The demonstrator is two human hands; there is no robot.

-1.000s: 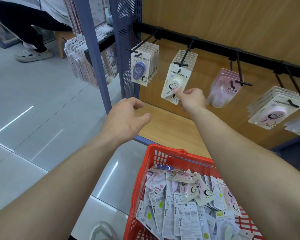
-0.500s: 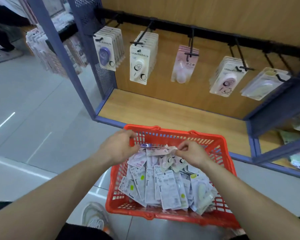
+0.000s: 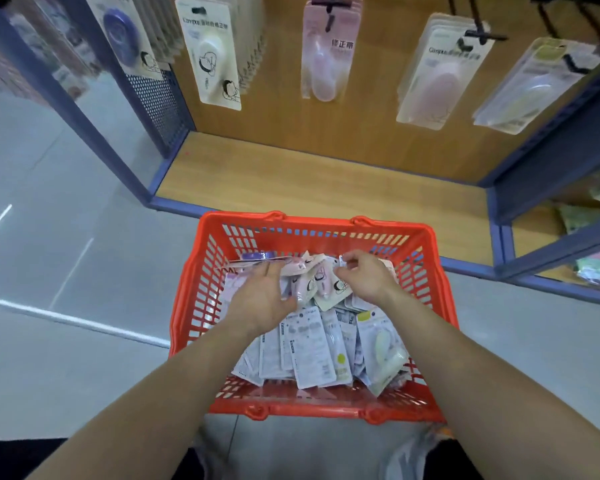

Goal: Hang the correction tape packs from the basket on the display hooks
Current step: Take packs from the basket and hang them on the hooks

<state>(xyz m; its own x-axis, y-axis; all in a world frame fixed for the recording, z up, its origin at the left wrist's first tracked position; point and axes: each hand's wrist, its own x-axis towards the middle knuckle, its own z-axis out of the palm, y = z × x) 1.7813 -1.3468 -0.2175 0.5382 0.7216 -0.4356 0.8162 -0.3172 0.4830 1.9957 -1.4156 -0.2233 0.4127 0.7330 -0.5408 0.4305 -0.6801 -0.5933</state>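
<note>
A red plastic basket (image 3: 187, 306) on the floor holds several correction tape packs (image 3: 312, 355) in a loose heap. Both my hands are inside it at the far end. My left hand (image 3: 260, 296) lies with fingers stretched over the pale purple and pink packs. My right hand (image 3: 364, 278) pinches the top edge of a white pack (image 3: 333, 289) with curled fingers. Above, packs hang on black hooks (image 3: 482, 34): purple (image 3: 125, 32), white (image 3: 210, 60), pink (image 3: 323, 60), pale pink (image 3: 437, 74) and yellowish (image 3: 530, 88).
A wooden shelf base (image 3: 309, 188) lies just behind the basket, framed by blue metal posts (image 3: 84, 109). A neighbouring shelf with coloured goods (image 3: 596, 244) stands at the right. Grey tiled floor spreads to the left. My shoe (image 3: 406, 455) shows below the basket.
My right hand left the white pack on the hook and both hands dropped into the basket. My view tilted down; the hands now work among the packs at the far end.
</note>
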